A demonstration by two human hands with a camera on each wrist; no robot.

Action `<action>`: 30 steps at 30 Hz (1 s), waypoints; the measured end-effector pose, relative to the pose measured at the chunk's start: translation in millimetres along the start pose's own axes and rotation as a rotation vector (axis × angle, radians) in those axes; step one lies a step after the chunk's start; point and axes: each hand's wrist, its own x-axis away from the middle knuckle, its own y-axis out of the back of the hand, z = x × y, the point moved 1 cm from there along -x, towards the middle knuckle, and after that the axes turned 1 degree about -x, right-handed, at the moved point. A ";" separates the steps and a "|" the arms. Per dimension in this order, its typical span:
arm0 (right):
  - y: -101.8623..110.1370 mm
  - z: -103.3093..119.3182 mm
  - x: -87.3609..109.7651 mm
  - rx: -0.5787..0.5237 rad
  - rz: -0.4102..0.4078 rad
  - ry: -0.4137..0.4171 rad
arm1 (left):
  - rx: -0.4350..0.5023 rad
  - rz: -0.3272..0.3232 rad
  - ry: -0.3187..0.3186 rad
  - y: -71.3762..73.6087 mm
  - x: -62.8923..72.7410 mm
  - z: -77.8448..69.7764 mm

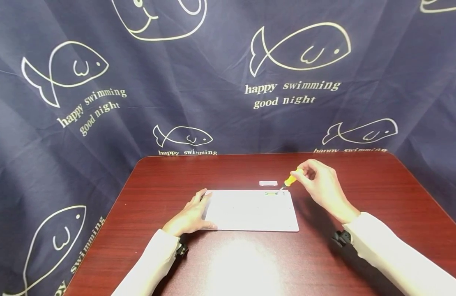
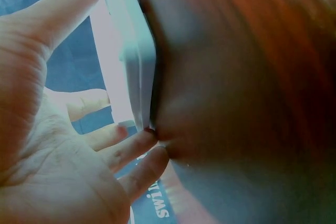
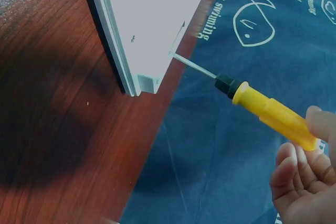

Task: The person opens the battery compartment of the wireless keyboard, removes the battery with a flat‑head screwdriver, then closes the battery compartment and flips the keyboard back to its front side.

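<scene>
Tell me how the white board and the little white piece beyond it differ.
The white board is far larger than the small white piece. The left hand touches the board; no hand touches the small piece. The screwdriver reaches the board, not the small piece. Both are white and lie on the table.

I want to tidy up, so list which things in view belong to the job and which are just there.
Part of the job:
yellow screwdriver, held in the right hand
white panel, with the left hand at its left end
slot, near the screwdriver's tip
small white strip beyond the panel, probably the slot's cover

Just there:
table
fish-print curtain
</scene>
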 end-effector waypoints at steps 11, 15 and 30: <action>-12.1 7.4 -11.1 -0.038 0.059 0.073 | -0.003 0.004 0.007 0.3 0.5 0.2; -15.7 13.1 -14.9 -0.043 0.083 0.094 | 0.003 0.002 0.004 0.0 -0.1 0.5; -20.0 22.6 -20.3 -0.071 0.150 0.088 | -0.013 0.004 0.007 1.0 0.5 0.2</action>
